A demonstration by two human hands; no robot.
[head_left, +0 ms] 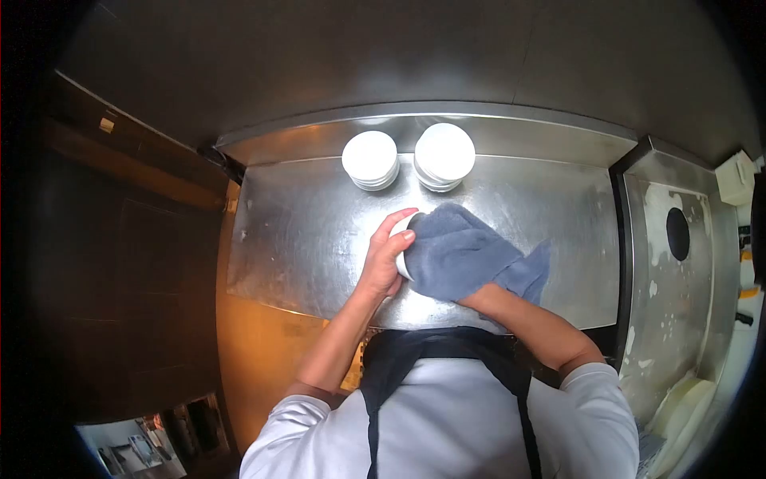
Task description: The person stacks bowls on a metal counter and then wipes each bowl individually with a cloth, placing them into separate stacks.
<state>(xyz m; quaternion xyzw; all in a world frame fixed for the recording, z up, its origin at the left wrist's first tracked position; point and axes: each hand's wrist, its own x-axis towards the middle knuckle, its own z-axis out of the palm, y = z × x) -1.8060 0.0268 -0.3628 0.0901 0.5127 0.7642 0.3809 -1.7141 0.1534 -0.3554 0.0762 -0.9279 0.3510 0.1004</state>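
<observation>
My left hand (384, 254) is closed around the side of a white bowl (403, 267), tilted so that its opening faces right. Thumb and fingers grip the rim and outer wall. A blue-grey cloth (463, 254) is pressed into the bowl's opening and drapes to the right. My right hand (476, 296) is mostly covered by this cloth and holds it against the bowl; its fingers are hidden. Beyond my hands, two stacks of white dishes stand on the metal counter: a left stack (370, 156) and a right stack (444, 153).
The stainless steel counter (287, 231) has a raised back ledge (431, 109). At the right, past a dark gap, lies a wet metal surface (648, 319) with a dark round hole (677, 234). A white box (735, 177) and several knife-like handles sit at the far right.
</observation>
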